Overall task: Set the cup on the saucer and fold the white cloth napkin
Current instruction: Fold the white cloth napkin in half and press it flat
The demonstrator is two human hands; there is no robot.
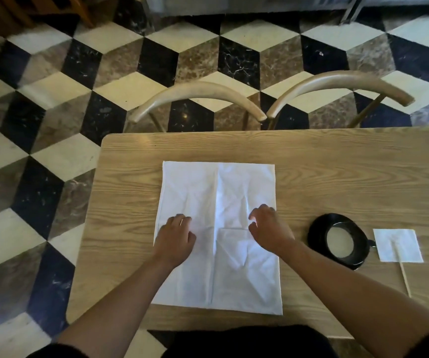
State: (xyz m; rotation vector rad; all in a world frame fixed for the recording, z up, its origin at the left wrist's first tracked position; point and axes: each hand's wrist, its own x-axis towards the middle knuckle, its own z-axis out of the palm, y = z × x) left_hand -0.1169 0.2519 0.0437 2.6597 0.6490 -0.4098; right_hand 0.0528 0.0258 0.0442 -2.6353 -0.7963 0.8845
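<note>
A white cloth napkin (218,192) lies spread flat on the wooden table (337,171), with crease lines down and across its middle. My left hand (176,237) rests palm down on its left part, fingers loosely curled. My right hand (268,227) hovers over or touches its right part, fingers bent and apart, holding nothing. To the right stands a black cup (341,240) with a pale inside, seen from above, sitting on a black saucer (314,228) whose rim shows around it.
A small white paper napkin (398,245) lies right of the cup, with a thin wooden stick (404,277) across it. Two curved wooden chair backs (200,93) (337,81) stand beyond the table's far edge. The tiled floor lies to the left.
</note>
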